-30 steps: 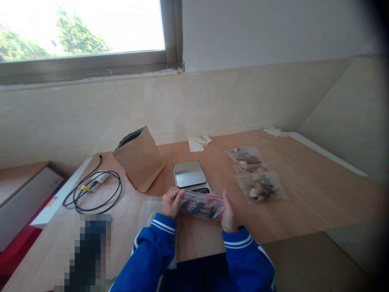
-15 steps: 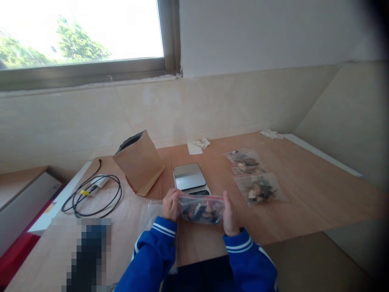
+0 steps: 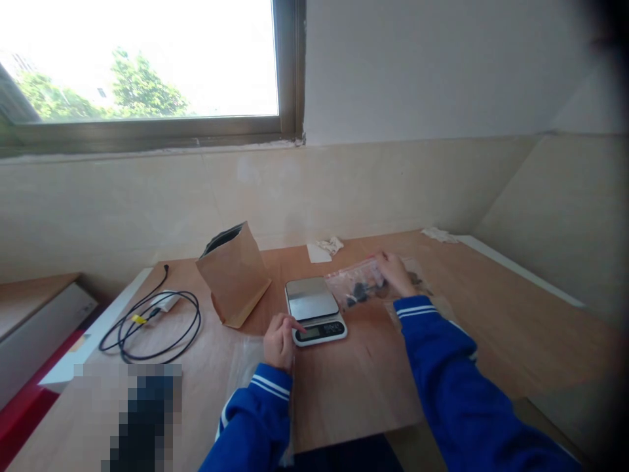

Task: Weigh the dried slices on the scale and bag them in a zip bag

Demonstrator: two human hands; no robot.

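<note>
My right hand [image 3: 396, 274] holds a clear zip bag [image 3: 354, 286] with a pink seal strip and dark dried pieces inside, carried out to the right of the kitchen scale [image 3: 314, 308], over the other filled bags [image 3: 422, 283]. My left hand [image 3: 280, 339] rests on the wooden table [image 3: 354, 380] at the scale's front left corner, fingers loosely curled, one finger touching the scale's edge near the display. Both arms wear blue sleeves with white stripes.
A brown paper bag [image 3: 236, 274] stands open left of the scale. A coiled black cable [image 3: 153, 318] lies further left. Empty clear bags [image 3: 246, 367] lie under my left wrist. Crumpled tissue [image 3: 328, 246] sits at the back, another tissue [image 3: 438, 234] at the far right.
My left hand let go of the zip bag and settled by the scale. My right hand carried the bag away to the right, over the pile of filled bags.
</note>
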